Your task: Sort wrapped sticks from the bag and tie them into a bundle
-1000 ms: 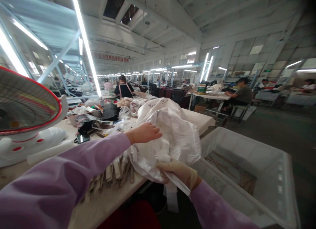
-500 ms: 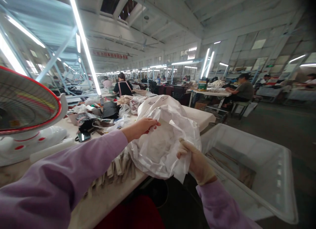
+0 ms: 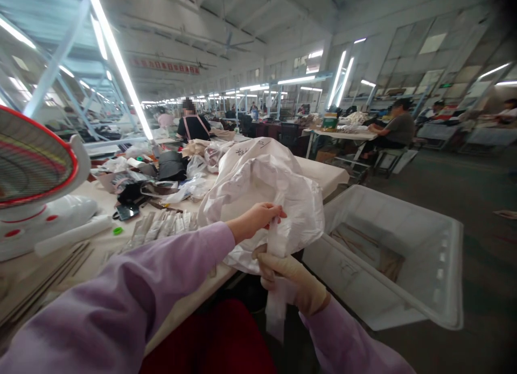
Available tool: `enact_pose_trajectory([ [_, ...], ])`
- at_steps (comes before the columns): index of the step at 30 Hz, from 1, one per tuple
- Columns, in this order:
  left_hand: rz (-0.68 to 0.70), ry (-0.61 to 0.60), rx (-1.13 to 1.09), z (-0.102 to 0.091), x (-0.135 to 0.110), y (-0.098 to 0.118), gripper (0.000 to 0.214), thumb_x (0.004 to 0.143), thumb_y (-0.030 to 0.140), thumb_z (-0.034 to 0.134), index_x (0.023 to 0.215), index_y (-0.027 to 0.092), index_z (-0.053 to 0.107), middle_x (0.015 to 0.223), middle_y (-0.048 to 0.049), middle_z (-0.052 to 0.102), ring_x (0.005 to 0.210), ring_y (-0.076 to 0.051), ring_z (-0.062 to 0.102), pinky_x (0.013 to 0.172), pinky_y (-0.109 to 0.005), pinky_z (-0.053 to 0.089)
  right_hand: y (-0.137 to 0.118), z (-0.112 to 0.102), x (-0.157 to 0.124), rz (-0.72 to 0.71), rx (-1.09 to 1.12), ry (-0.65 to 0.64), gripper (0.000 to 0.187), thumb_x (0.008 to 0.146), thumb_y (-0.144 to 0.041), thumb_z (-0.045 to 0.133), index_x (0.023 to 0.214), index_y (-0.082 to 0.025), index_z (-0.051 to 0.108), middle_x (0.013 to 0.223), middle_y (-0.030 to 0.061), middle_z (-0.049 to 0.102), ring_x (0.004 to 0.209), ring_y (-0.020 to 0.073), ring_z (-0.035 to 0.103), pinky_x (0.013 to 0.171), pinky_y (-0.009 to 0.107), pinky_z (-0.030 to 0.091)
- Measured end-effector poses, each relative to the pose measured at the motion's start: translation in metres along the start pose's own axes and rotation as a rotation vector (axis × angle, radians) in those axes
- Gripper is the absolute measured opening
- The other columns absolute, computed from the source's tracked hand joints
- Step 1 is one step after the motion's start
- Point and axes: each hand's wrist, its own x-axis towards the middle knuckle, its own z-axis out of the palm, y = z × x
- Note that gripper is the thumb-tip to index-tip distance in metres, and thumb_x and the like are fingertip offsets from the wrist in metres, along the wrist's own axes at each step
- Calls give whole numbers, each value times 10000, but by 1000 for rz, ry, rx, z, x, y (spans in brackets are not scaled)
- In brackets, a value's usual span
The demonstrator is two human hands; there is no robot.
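A large white plastic bag (image 3: 301, 212) with black handwriting on top slumps over the table's edge, its mouth facing me. My bare left hand (image 3: 260, 219) pinches a narrow, gathered fold of its thin white plastic. Lower down, my right hand (image 3: 293, 280), in a pale glove, closes around the same fold. The fold's tail (image 3: 276, 315) dangles below the right hand. How it joins the rest of the bag is hidden by my hands. What lies inside the bag cannot be made out.
A white plastic bin (image 3: 363, 280) with flat pale pieces stands right of the table (image 3: 177, 309). Bundled strips (image 3: 161, 226), a phone (image 3: 127, 211), a green ring (image 3: 117, 231) and a red-rimmed fan (image 3: 36, 159) are at left. Co-workers (image 3: 398, 126) sit farther off.
Both hands have come closer together. The right hand moved left and down, the left moved right and down. The bag's spread mouth is now drawn into a narrow fold between them.
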Motion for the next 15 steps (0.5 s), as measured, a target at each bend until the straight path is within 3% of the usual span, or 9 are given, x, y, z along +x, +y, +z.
enact_pose_trajectory([
  [2,-5,45,188,-12,17,-19,405,877,371,297,912,122,614,724,-23,570,568,-80,491,530,-179,378,-5,-16,-24,-59,141,7,182,695,-324,691,774,-179,616,445,-94,344,381,23,279,379,150,299],
  [4,-41,113,381,-26,34,-41,398,883,332,272,882,115,606,722,-43,589,584,-101,521,552,-204,395,-10,-37,-45,-273,191,172,207,661,-271,722,840,-207,641,521,-70,453,474,47,452,512,184,460],
  [6,-68,129,498,-35,47,-63,272,828,284,411,720,119,598,658,-49,578,630,-136,543,610,-238,405,-12,-60,-59,-439,200,384,324,618,-208,745,924,-233,641,696,-33,583,746,132,605,753,309,526],
  [8,-55,123,572,-30,54,-84,173,736,237,551,594,138,562,613,-43,557,704,-177,556,682,-270,400,-11,-77,-63,-440,285,501,323,626,-179,729,932,-234,639,777,-21,622,936,204,606,884,424,486],
  [11,-14,140,640,-4,60,-107,141,647,234,651,592,149,554,641,-42,555,796,-229,558,734,-307,387,-10,-87,-55,-337,498,470,218,676,-192,688,886,-218,635,678,-41,604,880,183,626,903,459,476],
  [13,-3,158,649,11,67,-116,138,630,216,661,581,144,553,637,-46,548,788,-237,558,719,-313,385,-12,-87,-49,-334,561,428,206,693,-208,682,890,-219,624,640,-63,565,759,119,620,899,416,491],
  [15,4,161,635,14,75,-117,146,646,191,632,538,145,544,596,-38,531,734,-212,553,688,-298,382,-16,-88,-46,-340,582,391,194,707,-175,673,886,-216,610,629,-83,514,635,49,568,882,330,508],
])
